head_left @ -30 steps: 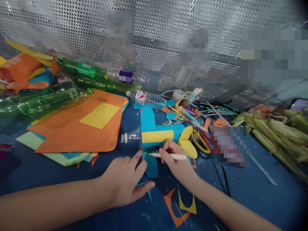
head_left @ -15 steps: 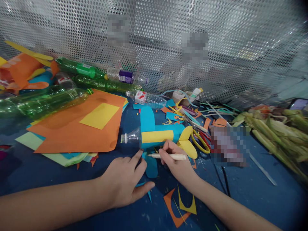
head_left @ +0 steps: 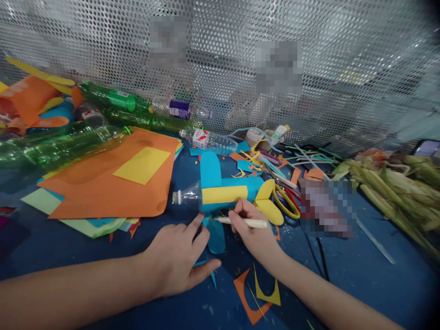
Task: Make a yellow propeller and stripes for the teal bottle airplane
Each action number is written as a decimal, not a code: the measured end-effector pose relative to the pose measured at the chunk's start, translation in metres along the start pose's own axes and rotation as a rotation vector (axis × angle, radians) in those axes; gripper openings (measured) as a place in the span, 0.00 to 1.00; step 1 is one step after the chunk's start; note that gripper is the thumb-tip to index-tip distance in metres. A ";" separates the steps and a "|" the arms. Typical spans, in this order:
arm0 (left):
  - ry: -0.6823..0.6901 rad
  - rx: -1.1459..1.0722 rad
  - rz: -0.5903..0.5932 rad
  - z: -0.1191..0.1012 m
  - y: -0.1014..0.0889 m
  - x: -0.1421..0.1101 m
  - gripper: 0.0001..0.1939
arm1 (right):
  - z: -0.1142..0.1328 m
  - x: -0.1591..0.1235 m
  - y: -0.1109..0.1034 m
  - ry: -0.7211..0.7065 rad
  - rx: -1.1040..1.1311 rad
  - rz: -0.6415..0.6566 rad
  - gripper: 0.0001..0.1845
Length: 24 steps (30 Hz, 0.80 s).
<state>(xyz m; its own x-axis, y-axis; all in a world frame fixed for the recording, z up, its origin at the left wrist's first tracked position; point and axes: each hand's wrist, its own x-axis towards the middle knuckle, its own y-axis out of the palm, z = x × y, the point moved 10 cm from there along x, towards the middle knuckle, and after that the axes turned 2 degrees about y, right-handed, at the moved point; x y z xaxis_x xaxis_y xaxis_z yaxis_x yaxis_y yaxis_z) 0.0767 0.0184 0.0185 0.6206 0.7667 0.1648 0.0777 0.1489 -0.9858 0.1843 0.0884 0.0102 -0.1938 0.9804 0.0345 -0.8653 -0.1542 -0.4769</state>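
Note:
In the head view a clear plastic bottle [head_left: 188,196] lies on its side, wrapped in blue paper with a yellow strip [head_left: 225,195] along it. One blue paper wing [head_left: 211,169] points away from me, another [head_left: 216,239] toward me. Yellow paper tail pieces [head_left: 270,208] sit at its right end. My right hand [head_left: 256,229] pinches a cream-coloured marker [head_left: 245,222], its tip at the near wing by the bottle. My left hand [head_left: 180,256] has its fingers apart, the index fingertip touching the bottle's near edge beside the wing.
Stacked coloured paper [head_left: 113,183] lies left, with green bottles [head_left: 65,142] behind. Another clear bottle [head_left: 209,140], scissors [head_left: 287,201] and paper scraps [head_left: 256,298] lie around. Corn husks [head_left: 395,188] are at right; a perforated metal screen [head_left: 220,59] stands at the back.
The marker and my right hand have shifted very slightly to the right, the tip staying by the near wing. My left hand and the bottle look unmoved.

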 end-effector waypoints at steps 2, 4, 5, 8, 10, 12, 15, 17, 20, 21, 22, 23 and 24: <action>-0.006 0.000 0.003 0.000 0.000 0.000 0.29 | 0.000 0.000 0.002 0.000 0.006 0.019 0.13; -0.010 0.000 0.008 0.001 0.001 0.000 0.29 | -0.001 0.000 0.002 0.001 0.000 0.019 0.12; -0.009 -0.001 0.011 0.001 0.001 0.000 0.29 | -0.001 0.000 0.001 -0.001 -0.005 0.010 0.12; -0.005 -0.004 0.009 0.000 0.001 0.000 0.29 | 0.000 0.000 0.000 -0.009 -0.008 -0.004 0.13; -0.009 -0.001 0.009 0.001 0.001 0.001 0.29 | 0.000 -0.001 0.001 -0.008 -0.005 0.006 0.12; -0.012 0.001 0.011 0.001 0.001 0.000 0.29 | -0.001 -0.001 0.000 -0.009 -0.013 0.001 0.12; -0.007 0.003 0.006 0.001 0.000 0.000 0.29 | 0.000 -0.001 -0.002 -0.027 -0.022 -0.022 0.12; -0.002 0.003 0.001 0.000 0.000 0.000 0.29 | 0.000 -0.001 -0.002 -0.029 -0.022 -0.026 0.12; -0.003 0.001 0.014 0.000 0.000 0.000 0.29 | 0.000 0.000 -0.003 -0.018 -0.019 -0.031 0.12; -0.006 0.000 0.019 0.000 0.001 0.000 0.29 | 0.000 0.000 -0.003 -0.015 -0.016 -0.031 0.12; -0.007 -0.001 0.021 0.000 0.000 0.000 0.29 | 0.000 0.000 -0.003 -0.012 -0.012 -0.031 0.12; -0.007 0.000 0.022 0.000 0.000 0.001 0.28 | 0.000 0.000 -0.003 -0.011 -0.007 -0.027 0.12; -0.007 0.001 0.023 0.000 0.000 0.001 0.28 | 0.000 0.000 -0.002 -0.010 -0.002 -0.023 0.12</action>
<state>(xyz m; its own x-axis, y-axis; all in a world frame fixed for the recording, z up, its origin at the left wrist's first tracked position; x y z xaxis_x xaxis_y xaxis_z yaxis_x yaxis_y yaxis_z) 0.0772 0.0188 0.0187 0.6169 0.7740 0.1425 0.0630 0.1320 -0.9892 0.1863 0.0884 0.0117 -0.1790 0.9824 0.0543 -0.8687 -0.1319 -0.4774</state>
